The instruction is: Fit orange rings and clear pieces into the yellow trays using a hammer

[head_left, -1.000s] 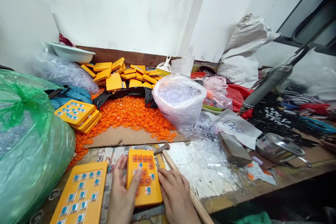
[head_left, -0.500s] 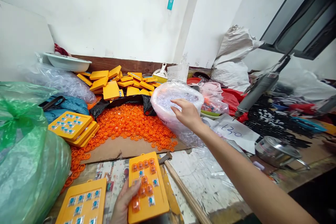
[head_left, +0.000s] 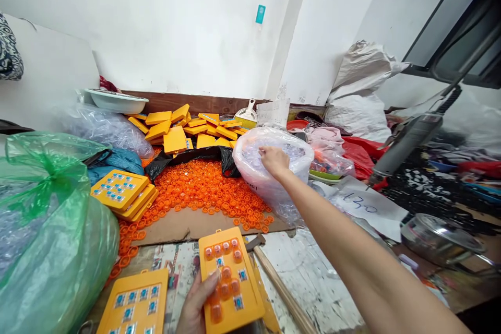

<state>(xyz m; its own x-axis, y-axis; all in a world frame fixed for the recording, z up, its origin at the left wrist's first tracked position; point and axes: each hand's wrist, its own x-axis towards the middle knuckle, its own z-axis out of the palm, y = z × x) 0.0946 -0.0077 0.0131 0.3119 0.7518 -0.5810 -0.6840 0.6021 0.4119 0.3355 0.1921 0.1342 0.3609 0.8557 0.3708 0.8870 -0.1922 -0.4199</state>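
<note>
My left hand [head_left: 195,305] rests at the bottom edge, thumb on a yellow tray [head_left: 230,276] that carries orange rings and small blue pieces. My right hand [head_left: 274,160] reaches far forward into the open top of a clear plastic bag [head_left: 270,172] full of small transparent parts; its fingers curl down among them, and I cannot see whether they hold any. A heap of orange rings [head_left: 203,190] lies on cardboard just left of the bag.
A second yellow tray [head_left: 133,302] lies at lower left, a stack of trays [head_left: 123,193] beside a big green bag [head_left: 47,235]. Loose yellow trays [head_left: 183,128] pile at the back. A hammer [head_left: 274,282] lies right of the held tray. A metal pot [head_left: 442,240] and power tool [head_left: 410,138] are right.
My right hand left the tray, stretched forward and now dips into the clear bag. The left hand stays on the tray. The camera tilted up a little.
</note>
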